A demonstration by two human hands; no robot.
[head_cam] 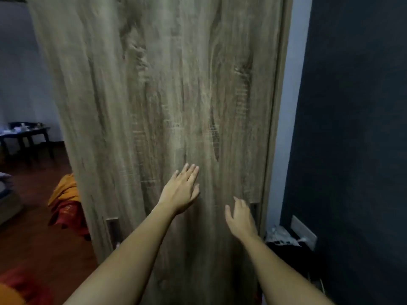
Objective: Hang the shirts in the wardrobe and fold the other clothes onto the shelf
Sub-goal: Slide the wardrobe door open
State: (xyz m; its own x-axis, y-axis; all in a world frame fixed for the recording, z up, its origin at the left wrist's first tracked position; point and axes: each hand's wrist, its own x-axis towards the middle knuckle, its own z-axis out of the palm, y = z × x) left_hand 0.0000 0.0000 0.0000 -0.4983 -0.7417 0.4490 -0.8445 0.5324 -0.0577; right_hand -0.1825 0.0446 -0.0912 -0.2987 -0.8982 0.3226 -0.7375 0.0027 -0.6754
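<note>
Your wardrobe door (154,84), one grey-grained panel, stands between a red-brown floor (33,238) and a dark wall (352,128); one table (26,133) far left; your left hand (182,190) lies flat on it, fingers straight, together; your right hand (240,216) is beside it, fingers loosely apart; the clothes (66,201) lie heaped on the floor, left.

A matt blue-black wall (352,106) fills the right side. Low on it sits a white rectangular wall plate (304,231). Just left of the plate lies a crumpled pale wrapper (280,235), resting on a low black object (288,254) whose form is unclear. A pale grey-blue strip of wall (290,106) borders the dark wall on its left. Far to the left of it, a reddish-brown wooden floor (33,238) carries a low black table (28,134) with small blurred items on top, standing before a pale bluish wall (19,73).
</note>
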